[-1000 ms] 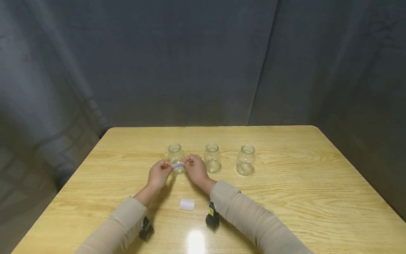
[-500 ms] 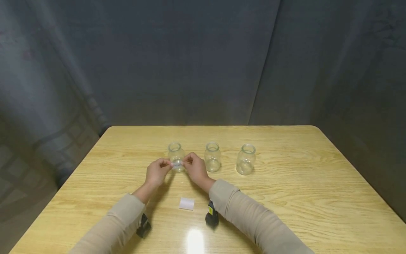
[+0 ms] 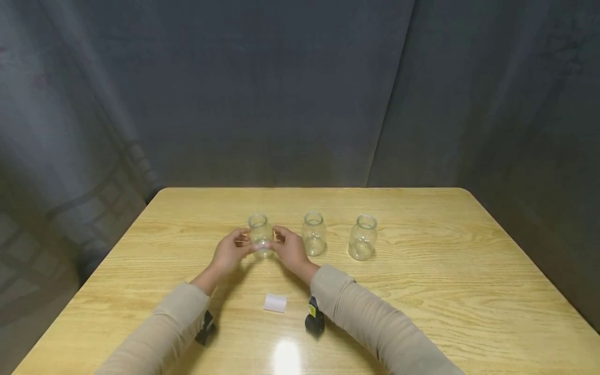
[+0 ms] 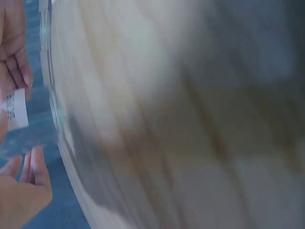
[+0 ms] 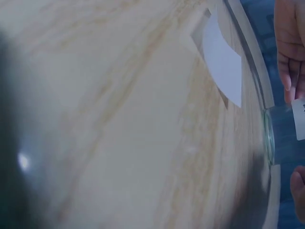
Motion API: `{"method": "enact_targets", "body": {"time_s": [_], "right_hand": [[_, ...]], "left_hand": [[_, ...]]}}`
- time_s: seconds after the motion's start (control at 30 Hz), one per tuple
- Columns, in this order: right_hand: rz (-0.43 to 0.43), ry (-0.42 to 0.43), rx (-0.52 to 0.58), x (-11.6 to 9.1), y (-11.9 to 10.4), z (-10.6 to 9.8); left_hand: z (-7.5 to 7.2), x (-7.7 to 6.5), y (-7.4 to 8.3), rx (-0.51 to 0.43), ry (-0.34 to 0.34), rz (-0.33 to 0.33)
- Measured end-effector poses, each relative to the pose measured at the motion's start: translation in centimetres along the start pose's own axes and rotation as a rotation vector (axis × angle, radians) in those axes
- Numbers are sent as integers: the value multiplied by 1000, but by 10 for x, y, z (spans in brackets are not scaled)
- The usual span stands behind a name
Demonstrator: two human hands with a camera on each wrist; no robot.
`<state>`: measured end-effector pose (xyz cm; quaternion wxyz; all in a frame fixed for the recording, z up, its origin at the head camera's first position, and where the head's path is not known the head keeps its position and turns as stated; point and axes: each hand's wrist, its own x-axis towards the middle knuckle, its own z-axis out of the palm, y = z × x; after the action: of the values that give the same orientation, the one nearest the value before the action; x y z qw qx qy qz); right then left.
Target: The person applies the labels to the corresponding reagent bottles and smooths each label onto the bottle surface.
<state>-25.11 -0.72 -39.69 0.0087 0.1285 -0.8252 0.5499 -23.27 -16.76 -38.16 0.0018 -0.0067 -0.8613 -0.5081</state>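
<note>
The leftmost clear glass jar (image 3: 259, 227) stands upright on the table between the two hands. My left hand (image 3: 228, 252) holds its left side, fingers reaching along the glass and thumb at the front. My right hand (image 3: 290, 251) does the same on the right side. Both thumbs meet over a small white label (image 4: 18, 109) with dark lettering, which lies against the jar's front. In the right wrist view the label (image 5: 299, 119) shows only at the edge, above the jar's base (image 5: 270, 138).
Two more glass jars, a middle one (image 3: 313, 234) and a right one (image 3: 363, 238), stand in a row on the wooden table (image 3: 445, 271). A folded white paper (image 3: 275, 302) lies nearer the front. Dark curtains (image 3: 281, 94) hang behind.
Both hands pinched the label by its ends in front of the jar; now their thumbs are on it at the glass, and the fingers have spread to the jar's sides.
</note>
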Motion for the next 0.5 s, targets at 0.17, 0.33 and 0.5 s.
{"method": "enact_targets", "body": {"time_s": [0.17, 0.33, 0.5], "right_hand": [[27, -58, 52, 0, 0, 1], [10, -66, -32, 2, 2, 1], [18, -75, -43, 3, 3, -2]], "left_hand": [[-7, 2, -5, 37, -54, 51], [-11, 6, -7, 21, -80, 52], [-11, 11, -7, 22, -89, 25]]}}
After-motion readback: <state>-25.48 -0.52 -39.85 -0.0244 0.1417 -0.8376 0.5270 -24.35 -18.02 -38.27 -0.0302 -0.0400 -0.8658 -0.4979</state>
